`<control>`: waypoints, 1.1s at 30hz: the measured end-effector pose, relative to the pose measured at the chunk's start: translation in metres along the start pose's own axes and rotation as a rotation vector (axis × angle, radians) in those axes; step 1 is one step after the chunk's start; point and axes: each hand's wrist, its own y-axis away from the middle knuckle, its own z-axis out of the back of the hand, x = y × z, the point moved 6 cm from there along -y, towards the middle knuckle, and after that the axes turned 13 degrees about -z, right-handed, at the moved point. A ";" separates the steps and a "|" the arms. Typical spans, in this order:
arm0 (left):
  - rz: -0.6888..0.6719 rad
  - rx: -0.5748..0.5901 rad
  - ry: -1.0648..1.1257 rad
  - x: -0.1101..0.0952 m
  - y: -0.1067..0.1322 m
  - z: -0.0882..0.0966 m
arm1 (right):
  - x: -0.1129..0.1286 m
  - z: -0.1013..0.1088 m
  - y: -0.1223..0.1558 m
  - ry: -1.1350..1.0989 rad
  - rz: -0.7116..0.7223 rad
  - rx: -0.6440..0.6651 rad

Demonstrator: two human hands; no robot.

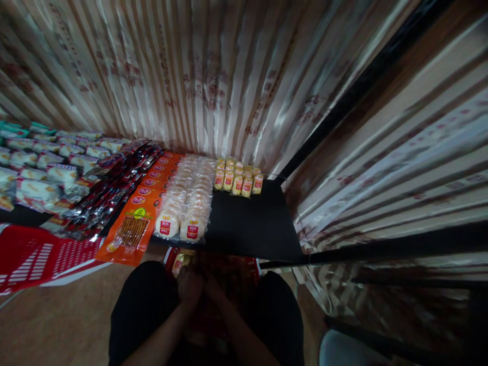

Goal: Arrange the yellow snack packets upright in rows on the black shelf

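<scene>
Both hands are low in the middle of the view, close together between my knees and over a dim red basket (254, 265). My left hand (190, 285) looks closed, with small yellow snack packets (179, 264) at its fingers. Against it rests my right hand (211, 286); its fingers are lost in shadow. Just beyond the hands is a black shelf (247, 223). Similar yellow-wrapped snacks (237, 182) stand in rows at its back. Left of them are two rows of round white crackers in clear wrappers (192, 227).
Orange snack bags (133, 231), dark shiny packets (114, 188) and white packets (48, 160) fill the shelf's left part. A red plastic basket (34, 254) sits at the lower left. Striped curtain (213, 76) hangs behind, with a black pole (343, 107) at the right.
</scene>
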 end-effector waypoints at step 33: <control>-0.203 -0.208 0.873 -0.062 0.049 0.043 | 0.056 0.080 0.088 -0.536 0.069 -0.158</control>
